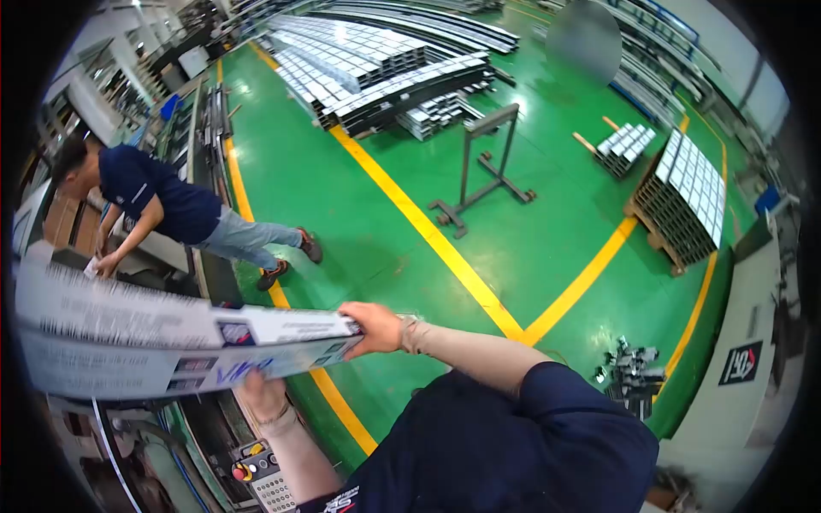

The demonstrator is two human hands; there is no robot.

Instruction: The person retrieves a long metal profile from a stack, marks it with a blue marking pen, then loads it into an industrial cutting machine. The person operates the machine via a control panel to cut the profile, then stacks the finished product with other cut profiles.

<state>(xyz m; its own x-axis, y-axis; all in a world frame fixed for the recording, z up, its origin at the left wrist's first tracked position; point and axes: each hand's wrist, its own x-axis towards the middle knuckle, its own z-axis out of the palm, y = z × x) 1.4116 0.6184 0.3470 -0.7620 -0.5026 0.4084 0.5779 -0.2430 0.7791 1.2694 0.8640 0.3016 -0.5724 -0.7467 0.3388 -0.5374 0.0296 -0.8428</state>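
A long bar covered in printed white film (128, 329) stretches from the left edge of the head view to the middle, with blue handwriting on its near side. My right hand (372, 328) is wrapped around the bar's right end. Under the near side, my left hand (263, 398) supports the bar, its fingers partly hidden and blurred. The bar lies above a machine bed and rail at the left. Below my left hand is a control panel (265, 479) with a red button and a yellow one.
A co-worker (162, 192) leans over the machine at the left. On the green floor stand a grey metal stand (483, 171), stacked film-covered bars (368, 68), a palletised stack (684, 197) and a metal fixture (631, 376). Yellow lines cross the floor.
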